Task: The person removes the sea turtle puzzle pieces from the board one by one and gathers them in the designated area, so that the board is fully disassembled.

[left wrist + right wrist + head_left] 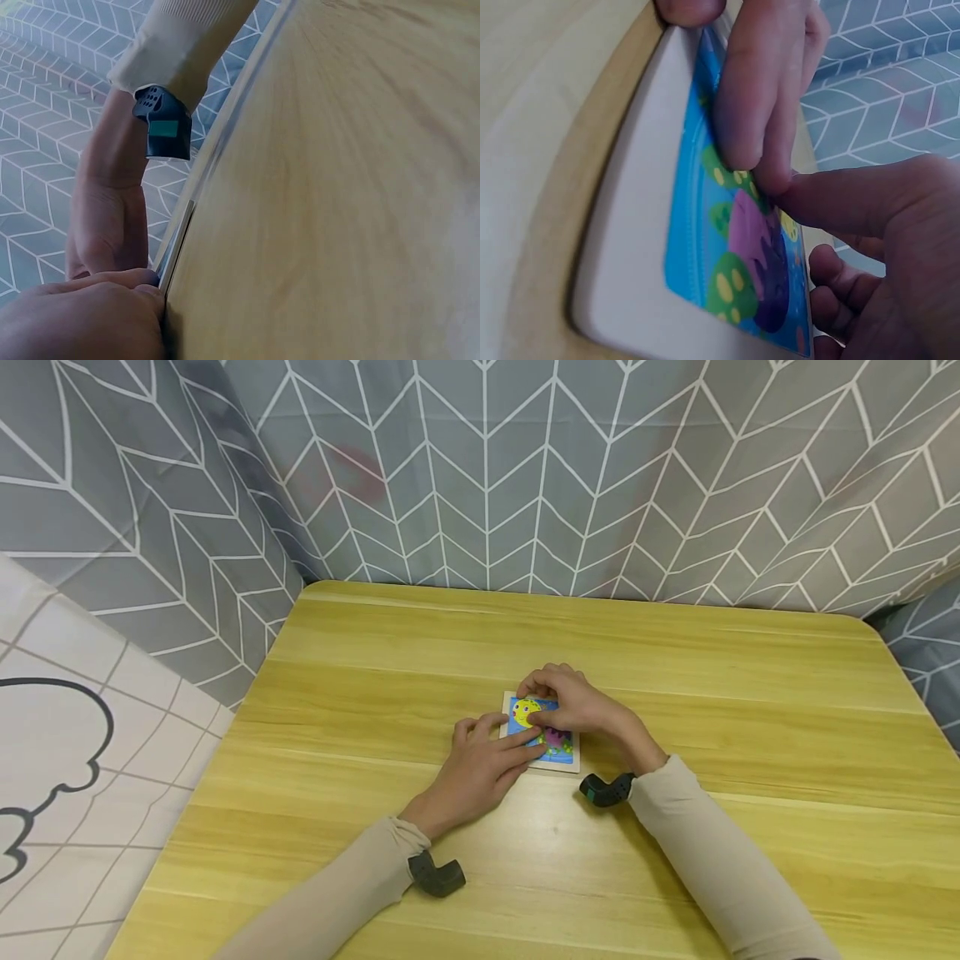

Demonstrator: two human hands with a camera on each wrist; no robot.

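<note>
A small picture puzzle (557, 755) lies on the table, with a pale frame around a blue picture. A yellow round-faced figure (522, 712) and a purple shape with green, yellow-spotted patches show on it. My left hand (483, 768) presses on the picture with two nearly straight fingers (746, 105); its thumb is at the frame's near edge. From the far right, my right hand (573, 700) holds the puzzle, thumb (840, 196) on the picture and other fingers curled at the far edge. The hands cover part of the picture.
The wooden table (375, 660) extends around the puzzle on every side. Grey curtains (525, 485) with white zigzag lines hang behind it. A white tile-patterned cloth (142, 727) is at the left. Dark devices (606, 790) are strapped at both wrists.
</note>
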